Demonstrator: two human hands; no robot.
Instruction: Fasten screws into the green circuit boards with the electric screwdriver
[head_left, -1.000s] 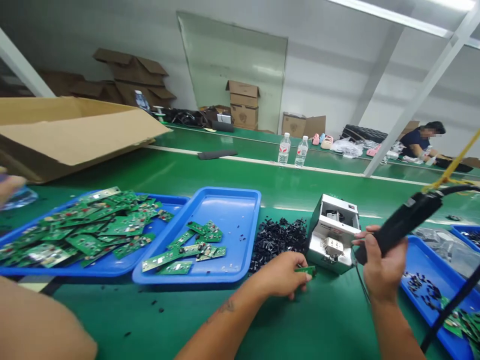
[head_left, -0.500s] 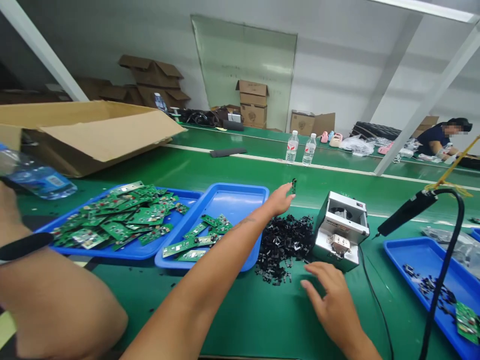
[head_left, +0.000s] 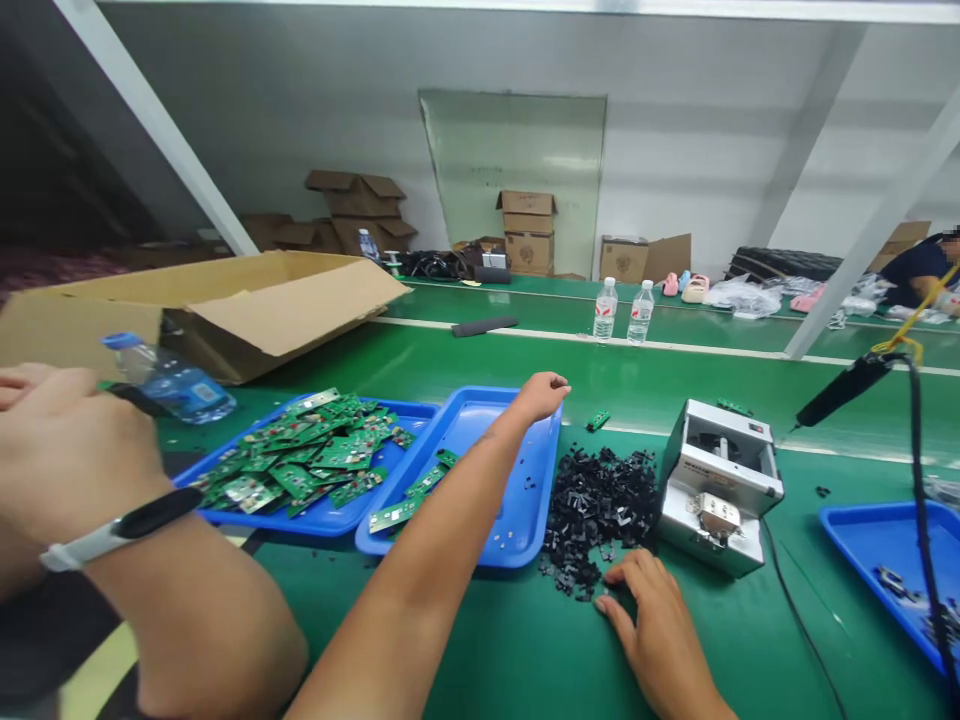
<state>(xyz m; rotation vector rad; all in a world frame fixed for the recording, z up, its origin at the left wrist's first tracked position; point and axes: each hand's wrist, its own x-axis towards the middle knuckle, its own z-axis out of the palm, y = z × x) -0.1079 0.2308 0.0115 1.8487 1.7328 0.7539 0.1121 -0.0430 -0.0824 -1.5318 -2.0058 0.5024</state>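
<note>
My left hand (head_left: 543, 396) reaches over the far right corner of a blue tray (head_left: 551, 490) that holds a few green circuit boards (head_left: 401, 512). Its fingers are loosely curled and slightly apart, with nothing visible in them. Just right of it a small green board (head_left: 598, 421) lies on the green tabletop. My right hand (head_left: 660, 630) is open at the near edge of a heap of small black parts (head_left: 600, 505), thumb and forefinger apart. A white boxy machine (head_left: 720, 490) stands right behind it.
At left, a co-worker's arm wears a wristband (head_left: 124, 530). Another tray (head_left: 330, 520) is piled with circuit boards. A cardboard box (head_left: 300, 310), water bottles (head_left: 605, 312), a hanging black tool (head_left: 844, 390) and a right-hand tray (head_left: 862, 515) are around. Another person is at far right.
My left hand has let go of the small board, which now lies on the table, and drawn back left. My right hand is now closer to the black parts. The view has shifted.
</note>
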